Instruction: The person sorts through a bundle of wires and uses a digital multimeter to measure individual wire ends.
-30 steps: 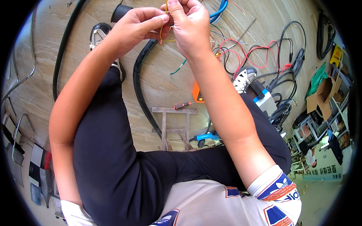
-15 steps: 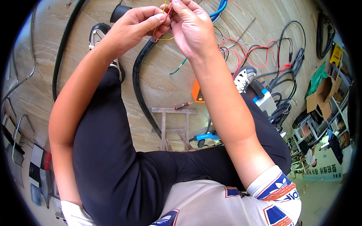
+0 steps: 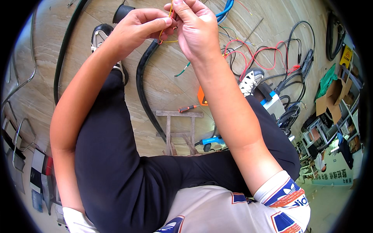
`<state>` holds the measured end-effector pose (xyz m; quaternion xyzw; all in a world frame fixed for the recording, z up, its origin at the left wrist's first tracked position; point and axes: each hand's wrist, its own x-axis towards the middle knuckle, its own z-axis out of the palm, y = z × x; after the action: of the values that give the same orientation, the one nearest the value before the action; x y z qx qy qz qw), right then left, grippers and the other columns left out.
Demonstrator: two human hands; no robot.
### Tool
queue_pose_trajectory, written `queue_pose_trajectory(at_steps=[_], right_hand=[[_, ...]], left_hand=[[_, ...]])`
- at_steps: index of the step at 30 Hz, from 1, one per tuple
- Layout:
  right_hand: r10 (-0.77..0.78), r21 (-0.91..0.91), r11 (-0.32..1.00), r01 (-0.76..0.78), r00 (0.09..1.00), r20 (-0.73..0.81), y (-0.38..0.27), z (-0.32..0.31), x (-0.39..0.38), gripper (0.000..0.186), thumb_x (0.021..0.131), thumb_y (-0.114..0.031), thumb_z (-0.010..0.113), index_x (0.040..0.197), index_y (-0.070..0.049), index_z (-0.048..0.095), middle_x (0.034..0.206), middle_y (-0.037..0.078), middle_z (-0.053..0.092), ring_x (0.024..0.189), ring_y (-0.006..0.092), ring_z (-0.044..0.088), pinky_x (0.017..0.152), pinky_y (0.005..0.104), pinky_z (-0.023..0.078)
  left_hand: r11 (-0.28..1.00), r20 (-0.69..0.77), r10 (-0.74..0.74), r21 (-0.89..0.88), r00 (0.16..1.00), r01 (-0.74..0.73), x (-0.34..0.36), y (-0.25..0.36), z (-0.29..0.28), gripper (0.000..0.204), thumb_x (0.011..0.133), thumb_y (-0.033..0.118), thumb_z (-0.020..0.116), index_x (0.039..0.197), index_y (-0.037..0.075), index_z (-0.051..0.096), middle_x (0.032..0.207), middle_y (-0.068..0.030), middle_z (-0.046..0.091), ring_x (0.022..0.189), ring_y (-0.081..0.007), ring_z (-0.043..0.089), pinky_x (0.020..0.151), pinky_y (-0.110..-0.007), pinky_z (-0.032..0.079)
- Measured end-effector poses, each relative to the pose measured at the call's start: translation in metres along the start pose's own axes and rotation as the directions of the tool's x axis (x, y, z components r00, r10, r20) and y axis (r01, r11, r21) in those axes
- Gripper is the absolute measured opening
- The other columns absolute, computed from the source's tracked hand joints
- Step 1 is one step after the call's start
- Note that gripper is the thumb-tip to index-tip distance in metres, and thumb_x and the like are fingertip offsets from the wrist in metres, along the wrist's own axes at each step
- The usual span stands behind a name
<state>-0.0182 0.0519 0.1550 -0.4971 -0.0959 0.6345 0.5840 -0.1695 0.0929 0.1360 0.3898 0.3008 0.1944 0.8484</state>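
Note:
At the top edge my left hand (image 3: 140, 28) pinches thin wires between thumb and forefinger. A yellow wire (image 3: 161, 35) loops below those fingers, with a bit of red wire beside it. These wires come out of the end of a thick black cable (image 3: 142, 79) that curves over the floor between my legs. Close against it on the right, my right hand (image 3: 199, 31) is closed, its thumb and fingertips on the upper part of the wires. The picture's upper edge partly cuts off its fingertips. A green wire (image 3: 182, 70) sticks out below my right hand.
A screwdriver (image 3: 188, 109) lies by a small wooden stool (image 3: 163, 113). An orange device (image 3: 201, 97) is partly behind my right forearm. A blue tool (image 3: 212, 140) lies near my lap. Red test leads (image 3: 272, 48), black cables and a metal rod (image 3: 254, 28) spread over the tiled floor at right.
My right hand has shifted slightly left and its fingers have curled more around the wires. My left hand stays nearly in place, still pinching.

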Motion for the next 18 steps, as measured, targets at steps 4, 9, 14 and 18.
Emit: queue_pose_trajectory(at_steps=[4, 9, 14, 18], right_hand=[[-0.057, -0.085, 0.995, 0.055, 0.998, -0.011, -0.0002, 0.0003, -0.0004, 0.016, 0.092, -0.015, 0.063, 0.100, -0.002, 0.060, 0.082, 0.004, 0.064, 0.064, 0.0107, 0.060, 0.055, 0.0226, 0.050], [-0.012, -0.127, 0.992, 0.013, 1.000, 0.009, -0.0066, 0.0078, -0.0080, 0.016, 0.093, -0.015, 0.062, 0.101, -0.001, 0.059, 0.081, 0.004, 0.063, 0.058, 0.0106, 0.057, 0.049, 0.0227, 0.048], [-0.058, -0.009, 0.998, 0.058, 0.998, -0.030, 0.0010, 0.0018, -0.0012, 0.015, 0.093, -0.013, 0.061, 0.102, -0.001, 0.059, 0.081, 0.005, 0.063, 0.064, 0.0126, 0.059, 0.056, 0.0246, 0.049], [0.027, 0.146, 0.989, -0.016, 0.997, -0.073, 0.0016, 0.0008, -0.0008, 0.015, 0.093, -0.013, 0.060, 0.104, -0.002, 0.059, 0.082, 0.007, 0.064, 0.067, 0.0145, 0.060, 0.061, 0.0271, 0.050]], left_hand=[[1.000, 0.012, -0.005, -0.015, 1.000, 0.006, 0.0007, -0.0005, -0.0009, 0.024, 0.094, 0.023, 0.060, 0.098, 0.001, 0.067, 0.082, -0.0005, 0.061, 0.074, -0.0068, 0.054, 0.070, -0.024, 0.047], [0.999, 0.025, -0.006, 0.048, 1.000, 0.005, -0.0002, 0.0007, -0.0036, 0.026, 0.097, 0.023, 0.055, 0.104, 0.000, 0.064, 0.084, -0.0015, 0.060, 0.076, -0.0093, 0.055, 0.076, -0.026, 0.048], [0.996, 0.036, 0.014, 0.084, 0.999, -0.017, 0.0015, 0.0025, -0.0034, 0.027, 0.097, 0.023, 0.054, 0.106, -0.001, 0.063, 0.086, -0.0022, 0.060, 0.078, -0.0099, 0.054, 0.076, -0.026, 0.047], [0.997, 0.036, 0.010, 0.076, 0.999, -0.013, 0.0012, -0.0021, -0.0069, 0.028, 0.097, 0.023, 0.054, 0.107, -0.002, 0.063, 0.087, -0.0030, 0.061, 0.079, -0.0103, 0.055, 0.077, -0.026, 0.048]])
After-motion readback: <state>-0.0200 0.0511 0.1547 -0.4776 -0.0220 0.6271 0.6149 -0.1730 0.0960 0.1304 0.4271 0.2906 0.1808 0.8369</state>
